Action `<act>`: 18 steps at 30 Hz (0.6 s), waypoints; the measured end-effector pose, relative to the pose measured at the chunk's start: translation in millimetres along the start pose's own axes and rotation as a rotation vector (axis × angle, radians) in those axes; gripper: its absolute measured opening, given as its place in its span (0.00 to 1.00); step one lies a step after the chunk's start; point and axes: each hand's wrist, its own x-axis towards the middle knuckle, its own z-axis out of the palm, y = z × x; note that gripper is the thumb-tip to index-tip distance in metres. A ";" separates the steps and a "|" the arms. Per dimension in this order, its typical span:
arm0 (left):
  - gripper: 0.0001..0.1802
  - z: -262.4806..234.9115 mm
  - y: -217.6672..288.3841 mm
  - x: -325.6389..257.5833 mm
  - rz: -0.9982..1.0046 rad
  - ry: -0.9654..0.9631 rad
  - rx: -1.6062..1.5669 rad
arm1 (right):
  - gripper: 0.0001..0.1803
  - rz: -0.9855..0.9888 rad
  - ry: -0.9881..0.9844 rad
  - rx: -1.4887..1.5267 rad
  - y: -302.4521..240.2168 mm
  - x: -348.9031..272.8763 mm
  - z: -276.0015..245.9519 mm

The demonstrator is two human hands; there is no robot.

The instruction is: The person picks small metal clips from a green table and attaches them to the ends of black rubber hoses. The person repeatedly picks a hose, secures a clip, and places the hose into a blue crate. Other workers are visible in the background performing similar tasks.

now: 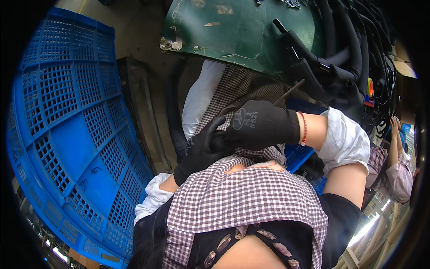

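Observation:
Both my hands wear black knit gloves and meet in front of my checked apron. My right hand, with a red cord at the wrist and a white sleeve cover behind it, reaches leftward, palm down. My left hand comes up from the lower left out of a white sleeve cover. Its thumb and fingers close around the fingertips of the right glove. The right fingers are hidden behind the left hand. A thin dark rod sticks up just behind my right hand; I cannot tell whether it is held.
A big blue lattice crate stands on edge at the left. A scuffed green tabletop lies ahead, with a bundle of black foam-covered tubes at its right. Another person's arm shows at the far right. A blue crate sits under my right forearm.

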 end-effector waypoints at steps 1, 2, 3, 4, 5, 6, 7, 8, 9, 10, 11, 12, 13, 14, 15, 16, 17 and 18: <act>0.47 -0.9 0.5 1.1 0.048 0.024 0.097 | 0.05 -0.016 0.075 -0.013 2.4 -5.5 -2.9; 0.47 -2.1 0.7 3.4 0.096 0.049 0.194 | 0.06 -0.032 0.151 -0.026 7.3 -13.3 -7.8; 0.47 -3.4 2.2 6.0 0.148 0.075 0.296 | 0.06 -0.050 0.230 -0.043 13.9 -21.7 -13.4; 0.47 -4.3 3.7 4.9 0.115 0.138 0.281 | 0.06 -0.051 0.302 0.040 18.5 -28.8 -19.8; 0.47 -5.5 5.1 1.7 0.083 0.202 0.265 | 0.07 0.121 0.290 0.073 16.9 -31.7 -23.9; 0.47 -8.8 8.5 0.0 0.054 0.258 0.255 | 0.09 0.297 0.287 0.107 11.9 -34.0 -29.5; 0.48 -12.6 15.0 -1.4 0.024 0.309 0.259 | 0.10 0.251 0.342 0.155 10.9 -33.5 -26.6; 0.48 -21.3 17.5 -2.9 0.107 0.364 0.317 | 0.12 0.202 0.395 0.203 12.3 -31.1 -18.6; 0.48 -34.5 19.5 -4.8 0.195 0.419 0.377 | 0.13 0.151 0.452 0.246 14.6 -27.4 -10.1; 0.50 -49.9 36.6 -9.9 0.273 0.479 0.550 | 0.14 0.159 0.504 0.265 18.1 -23.1 -1.1; 0.48 -66.4 54.8 -18.0 0.345 0.500 0.616 | 0.15 0.153 0.551 0.289 21.7 -17.9 7.2; 0.46 -80.4 73.7 -34.4 0.252 0.490 0.452 | 0.16 0.154 0.601 0.308 22.8 -14.8 11.8; 0.45 -89.6 86.1 -54.9 0.218 0.468 0.270 | 0.19 0.240 0.589 0.423 20.2 -13.8 12.9; 0.44 -98.3 100.1 -76.0 0.181 0.458 0.087 | 0.20 0.239 0.643 0.429 22.1 -11.1 15.7; 0.44 -105.8 119.3 -92.4 0.358 0.388 0.381 | 0.23 0.244 0.703 0.438 25.4 -8.2 22.0; 0.43 -112.6 137.6 -112.3 0.412 0.246 0.354 | 0.25 0.231 0.747 0.447 28.1 -3.8 27.1; 0.31 -118.0 158.4 -126.9 0.460 0.121 0.554 | 0.29 0.246 0.730 0.345 31.6 0.8 27.0; 0.39 -137.5 169.6 -132.4 0.549 -0.115 0.692 | 0.29 0.260 0.835 0.341 34.6 4.0 33.4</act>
